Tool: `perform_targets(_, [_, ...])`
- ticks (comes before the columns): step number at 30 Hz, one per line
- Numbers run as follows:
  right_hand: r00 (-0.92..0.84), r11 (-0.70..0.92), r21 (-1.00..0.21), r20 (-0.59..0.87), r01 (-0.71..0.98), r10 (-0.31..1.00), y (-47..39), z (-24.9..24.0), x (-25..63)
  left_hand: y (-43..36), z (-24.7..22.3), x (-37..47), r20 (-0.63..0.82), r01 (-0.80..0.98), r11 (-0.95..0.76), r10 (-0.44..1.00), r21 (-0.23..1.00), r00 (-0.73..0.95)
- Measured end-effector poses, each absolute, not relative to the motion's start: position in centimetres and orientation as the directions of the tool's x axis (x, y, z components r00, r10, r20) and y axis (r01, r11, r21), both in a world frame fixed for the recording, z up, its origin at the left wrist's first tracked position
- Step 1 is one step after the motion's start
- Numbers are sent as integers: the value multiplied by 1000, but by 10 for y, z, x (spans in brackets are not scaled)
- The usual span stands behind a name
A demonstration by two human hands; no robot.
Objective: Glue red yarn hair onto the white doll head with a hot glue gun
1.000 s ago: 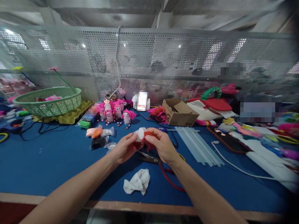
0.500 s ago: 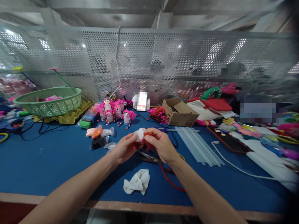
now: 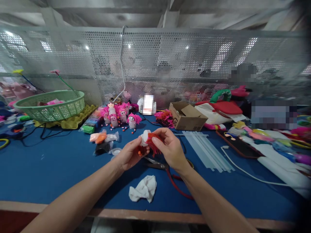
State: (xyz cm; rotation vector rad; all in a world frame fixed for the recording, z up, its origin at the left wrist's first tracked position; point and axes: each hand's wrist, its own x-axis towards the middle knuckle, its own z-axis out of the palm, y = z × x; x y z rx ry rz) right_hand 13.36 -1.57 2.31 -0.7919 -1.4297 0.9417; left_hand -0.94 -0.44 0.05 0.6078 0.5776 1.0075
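Observation:
Over the middle of the blue table, my left hand (image 3: 131, 152) is closed round a small doll (image 3: 145, 138) with a white, round-ended body. Small orange-red parts of the doll hang below it, partly hidden by my fingers. My right hand (image 3: 170, 149) pinches a bundle of red yarn (image 3: 153, 145) against the doll, its loose strands hanging down. Below my hands lie scissors (image 3: 157, 165) with red handles. A crumpled white tissue (image 3: 143, 189) rests nearer the table's front edge.
Several pink-haired dolls (image 3: 132, 121) stand at the back, near a cardboard box (image 3: 188, 119) and red-pink yarn (image 3: 165, 119). Translucent glue sticks (image 3: 209, 152) lie to the right, by a white cable (image 3: 245, 176). A green basket (image 3: 51, 106) stands left; packets of clay (image 3: 100, 137) lie nearer.
The red yarn now shows more openly beside the doll's white end, as my right thumb and fingers have shifted slightly on it. Both hands stay in about the same place.

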Motion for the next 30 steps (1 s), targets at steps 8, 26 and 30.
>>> perform_targets(8, [-127,318,-915,356,-247,926,-13,19,133,-5,0,-8,-142,-592,402,889,698,436])
perform_targets(26, [-105,263,-930,298,-256,949,-12,14,130,-5,-5,-7,-50,-606,329,902,724,429])
perform_targets(30, [-169,267,-937,307,-224,936,-15,17,132,-4,-3,-10,-6,-616,278,914,737,406])
